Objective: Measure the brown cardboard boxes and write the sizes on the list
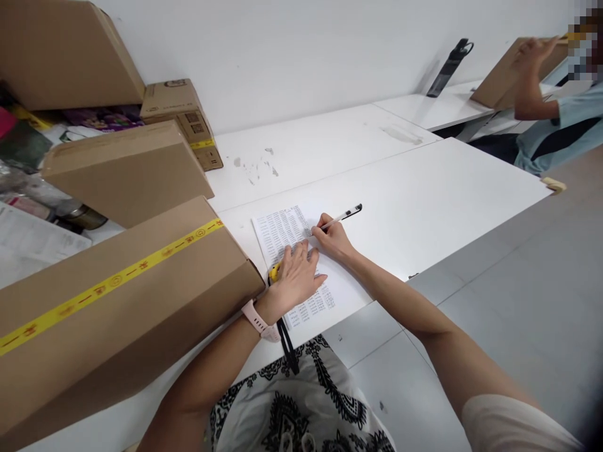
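Four brown cartons are crowding the left side. Far left, a loose printed sheet is lying beside assorted packaged items. Upper carton is sitting at the back; taped carton is filling the foreground, yellow printed tape running along its top. Middle carton is standing behind that one, small carton just past it, near the wall.

Next, pink watch is circling the left wrist. Yellow-and-black item is showing partly beside the left hand; black strap is hanging by the table edge. Printed list is lying on the white table, right of the taped carton. Left hand is resting palm-down on it, fingers spread, gripping nothing.

Right hand is pinching a pen, tip at the list's right side; can't tell if it's touching.

Further right, dark bottle is standing near the wall. Co-worker's hand is reaching over another carton.
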